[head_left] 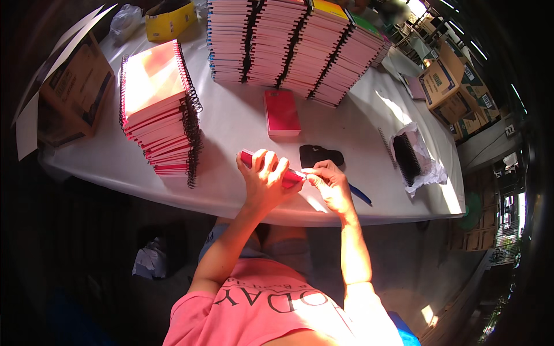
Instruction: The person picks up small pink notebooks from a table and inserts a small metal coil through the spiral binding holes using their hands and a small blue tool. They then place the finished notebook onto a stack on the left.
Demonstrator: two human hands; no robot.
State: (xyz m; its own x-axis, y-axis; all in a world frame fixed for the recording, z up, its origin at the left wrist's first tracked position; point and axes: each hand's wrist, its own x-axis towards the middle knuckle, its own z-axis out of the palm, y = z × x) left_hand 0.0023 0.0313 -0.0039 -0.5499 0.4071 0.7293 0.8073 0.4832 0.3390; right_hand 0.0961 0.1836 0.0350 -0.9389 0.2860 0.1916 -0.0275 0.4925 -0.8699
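My left hand (265,177) is closed around a small red-covered notebook (247,157), held tilted just above the near side of the table. At the notebook's right end, the fingertips of my right hand (330,183) are pinched together; what lies between them is too small to make out. Beyond my hands, a block of red-covered booklets (282,112) lies on the table. A black flat object (316,155) rests just behind my right hand. Close to that hand's right side is a blue pen-like stick (360,194).
Spiral-bound notebooks form a tall stack (158,115) at left and several columns (277,43) at the back. Black binding coils (407,158) lie in white paper at right. Cardboard boxes (78,89) and a yellow box (170,23) stand around the white-covered table (231,127).
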